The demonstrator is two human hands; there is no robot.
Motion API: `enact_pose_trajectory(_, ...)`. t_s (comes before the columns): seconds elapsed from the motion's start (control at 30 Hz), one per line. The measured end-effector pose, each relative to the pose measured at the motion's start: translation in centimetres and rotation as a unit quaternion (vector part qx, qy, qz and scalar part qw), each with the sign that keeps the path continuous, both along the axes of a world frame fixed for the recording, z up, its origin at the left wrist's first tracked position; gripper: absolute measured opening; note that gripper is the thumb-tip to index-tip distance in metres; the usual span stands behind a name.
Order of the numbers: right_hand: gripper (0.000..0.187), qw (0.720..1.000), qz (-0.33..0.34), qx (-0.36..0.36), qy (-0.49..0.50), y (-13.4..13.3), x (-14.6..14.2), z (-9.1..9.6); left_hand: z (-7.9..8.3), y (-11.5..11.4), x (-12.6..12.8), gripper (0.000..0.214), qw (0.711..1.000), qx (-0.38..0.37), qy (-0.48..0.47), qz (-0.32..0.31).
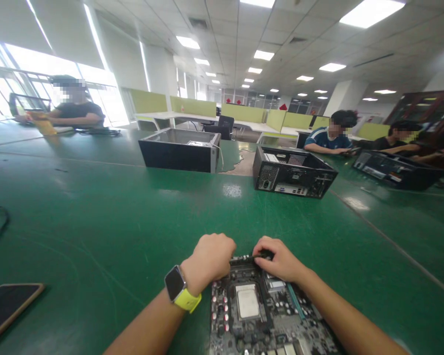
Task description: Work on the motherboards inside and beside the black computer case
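A bare motherboard (239, 340) lies flat on the table just in front of me, with a silver processor (248, 301) in its socket. Along its far edge runs a narrow dark strip that looks like a RAM stick (242, 258). My right hand (277, 259) pinches the right end of this strip between thumb and fingers. At the strip's left end is my left hand (211, 259), closed, knuckles up; its fingertips are hidden from me. A smartwatch (175, 284) with a yellow-green band is on my left wrist.
On the green table (126, 207) stand two open computer cases, one dark-sided (179, 157) and one with its rear ports towards me (294, 177). Another case (395, 170) lies far right beside seated people. A dark flat panel (11, 308) and a black cable (0, 222) lie left.
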State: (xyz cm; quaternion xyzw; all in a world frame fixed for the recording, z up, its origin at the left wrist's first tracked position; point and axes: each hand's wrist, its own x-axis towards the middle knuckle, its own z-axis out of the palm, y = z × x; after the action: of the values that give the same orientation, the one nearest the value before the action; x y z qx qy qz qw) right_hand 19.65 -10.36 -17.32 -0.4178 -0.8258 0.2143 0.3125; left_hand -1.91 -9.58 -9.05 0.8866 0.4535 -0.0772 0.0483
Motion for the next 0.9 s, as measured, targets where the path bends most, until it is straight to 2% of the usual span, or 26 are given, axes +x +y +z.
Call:
enact_pose_trajectory(0.67,0.017,1.000,0.023,-0.007,-0.009,0.06,0.00,-0.10,-0.28,0.57,-0.30,0.015,1.000,-0.006,-0.002,0.010)
enact_pose_trajectory(0.9,0.021,1.000,0.024,0.001,0.004,0.25,-0.05,-0.11,0.30,0.56,-0.31,0.014,1.000,-0.018,0.009,0.013)
